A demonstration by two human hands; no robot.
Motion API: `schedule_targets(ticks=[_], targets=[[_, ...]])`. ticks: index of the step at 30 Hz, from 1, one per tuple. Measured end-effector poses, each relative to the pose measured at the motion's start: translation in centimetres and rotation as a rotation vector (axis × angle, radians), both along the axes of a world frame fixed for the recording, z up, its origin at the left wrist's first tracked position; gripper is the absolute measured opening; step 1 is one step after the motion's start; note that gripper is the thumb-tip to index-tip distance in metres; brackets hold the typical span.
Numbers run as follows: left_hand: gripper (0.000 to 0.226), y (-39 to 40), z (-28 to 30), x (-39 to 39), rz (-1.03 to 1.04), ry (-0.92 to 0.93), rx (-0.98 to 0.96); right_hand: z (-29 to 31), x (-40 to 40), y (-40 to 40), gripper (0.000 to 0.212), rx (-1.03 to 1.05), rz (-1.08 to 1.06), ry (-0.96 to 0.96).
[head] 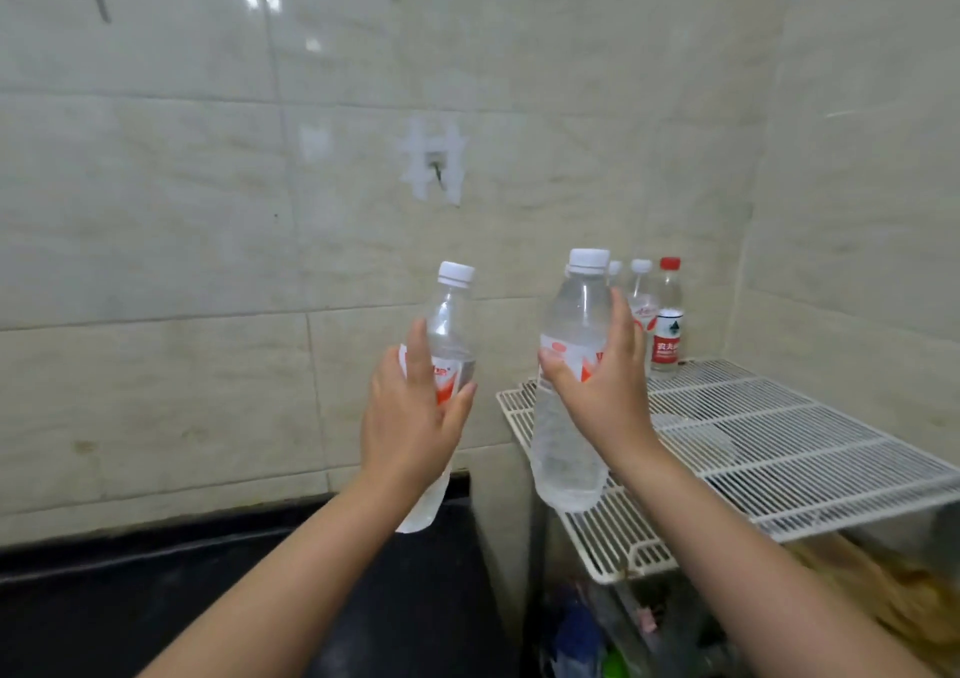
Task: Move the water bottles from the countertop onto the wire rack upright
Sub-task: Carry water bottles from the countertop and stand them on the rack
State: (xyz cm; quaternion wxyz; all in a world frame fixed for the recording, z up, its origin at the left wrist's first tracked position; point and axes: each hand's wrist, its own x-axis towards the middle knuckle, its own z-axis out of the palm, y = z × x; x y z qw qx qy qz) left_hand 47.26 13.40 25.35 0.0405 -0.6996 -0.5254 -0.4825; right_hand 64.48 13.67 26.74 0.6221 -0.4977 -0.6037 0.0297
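My left hand (410, 417) is wrapped round a clear plastic water bottle w/ white cap and orange-white label (441, 350); fingers curl over the label, thumb on the right side. That bottle is lifted off the black countertop (156, 589), tilted a bit, cap leaning right, its base showing below my wrist.

My right hand (602, 381) grips a second, fuller clear plastic bottle w/ white cap and orange-white label (571, 417) around the middle, thumb across the label front, fingers behind. It's roughly upright, held in the air at the left edge of the white wire rack (779, 443), base just above the rack's front-left corner, not resting on it as far as I can tell.

At the rack's back corner, near the tiled wall (208, 183), stand other bottles upright: a red-capped clear bottle w/ red label (667, 313), a white-capped one (641, 287) beside it, and another white cap (614, 267) mostly hidden behind my right-hand bottle.
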Motion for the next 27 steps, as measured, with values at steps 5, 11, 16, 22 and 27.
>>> schedule_targets(ticks=[5, 11, 16, 22, 27], targets=[[0.079, 2.8, 0.2, 5.6, -0.047, -0.025, 0.004, -0.6, 6.7, 2.4, 0.083, 0.042, -0.107, 0.018], [0.076, 8.6, -0.5, 12.4, -0.046, -0.074, 0.024, -1.6, 13.9, 8.1, 0.085, -0.032, -0.177, -0.032], [0.078, 13.7, -0.9, 17.3, -0.007, -0.035, 0.025, -1.8, 17.6, 13.3, 0.086, -0.092, -0.210, -0.118], [0.072, 18.6, -2.6, 21.5, 0.105, 0.001, -0.089, -2.6, 19.2, 18.9, 0.083, -0.140, -0.281, -0.200], [0.074, 20.3, -2.8, 24.4, 0.173, -0.150, -0.108, -3.2, 20.2, 22.2, 0.083, -0.111, -0.246, -0.176]])
